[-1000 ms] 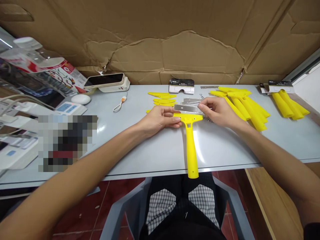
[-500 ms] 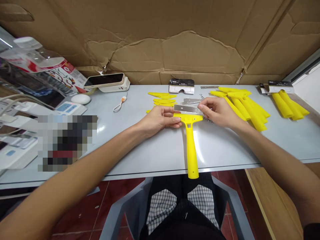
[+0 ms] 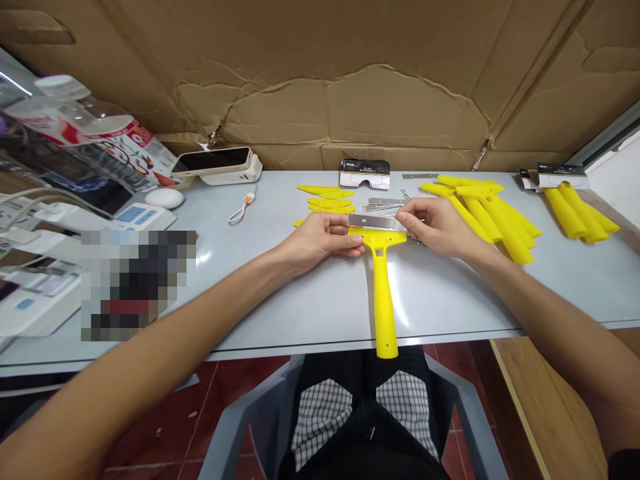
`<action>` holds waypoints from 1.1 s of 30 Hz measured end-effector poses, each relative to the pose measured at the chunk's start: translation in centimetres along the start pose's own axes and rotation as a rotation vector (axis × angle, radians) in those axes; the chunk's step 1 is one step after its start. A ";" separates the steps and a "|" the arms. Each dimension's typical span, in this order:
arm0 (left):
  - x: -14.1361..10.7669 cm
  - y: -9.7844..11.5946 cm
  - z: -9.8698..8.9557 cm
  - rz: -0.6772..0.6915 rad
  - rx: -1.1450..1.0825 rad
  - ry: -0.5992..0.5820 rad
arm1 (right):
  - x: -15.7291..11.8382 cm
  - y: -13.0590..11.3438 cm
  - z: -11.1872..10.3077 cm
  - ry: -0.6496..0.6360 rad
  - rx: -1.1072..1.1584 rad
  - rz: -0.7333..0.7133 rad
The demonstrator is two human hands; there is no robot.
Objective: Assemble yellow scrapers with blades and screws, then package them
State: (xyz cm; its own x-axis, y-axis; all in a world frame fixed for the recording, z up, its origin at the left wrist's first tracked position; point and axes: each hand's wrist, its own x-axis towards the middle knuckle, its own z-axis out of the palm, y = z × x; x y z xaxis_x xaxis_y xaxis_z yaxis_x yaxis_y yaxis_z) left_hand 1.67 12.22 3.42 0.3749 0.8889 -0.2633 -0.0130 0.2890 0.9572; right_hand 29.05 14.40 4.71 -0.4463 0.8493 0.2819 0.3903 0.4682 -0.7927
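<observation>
The left hand (image 3: 320, 243) and the right hand (image 3: 440, 227) meet at the wide head of a yellow plastic scraper (image 3: 383, 300), which lies flat on the counter (image 3: 440, 307). Its long axis runs straight away from the person, with the handle end pointing back toward the lap and stopping near the counter's front edge. A steel blade (image 3: 375, 222) lies across the scraper's far end, at a right angle to the handle. The left hand is curled, its fingers (image 3: 350, 245) pressed against the yellow head just below the blade's left half. The right hand reaches in from the other side and appears to pinch the blade's right end between thumb and fingers (image 3: 404, 220). Both hands sit at the head, neither on the handle, and the right is the one on the steel. Just beyond the scraper lie loose steel strips (image 3: 383, 201). Small yellow wedges (image 3: 325, 199) lie beyond it to the left, a pile of yellow handles (image 3: 493, 217) lies to its right, and a smaller bundle of yellow handles (image 3: 575, 212) lies farther right.
</observation>
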 end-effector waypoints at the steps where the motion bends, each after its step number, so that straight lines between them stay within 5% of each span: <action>1: 0.0 0.0 0.0 0.000 0.002 0.001 | 0.0 0.0 0.0 -0.003 0.001 0.006; 33: 0.0 -0.1 0.0 0.002 -0.036 0.028 | 0.0 -0.3 -0.1 -0.005 0.085 0.076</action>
State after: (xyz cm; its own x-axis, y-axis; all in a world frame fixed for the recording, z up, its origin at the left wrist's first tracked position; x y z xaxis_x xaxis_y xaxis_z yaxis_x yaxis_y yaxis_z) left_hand 1.68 12.17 3.28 0.3486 0.8990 -0.2652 -0.0476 0.2995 0.9529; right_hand 29.02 14.28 4.95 -0.4219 0.8804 0.2165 0.3537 0.3798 -0.8548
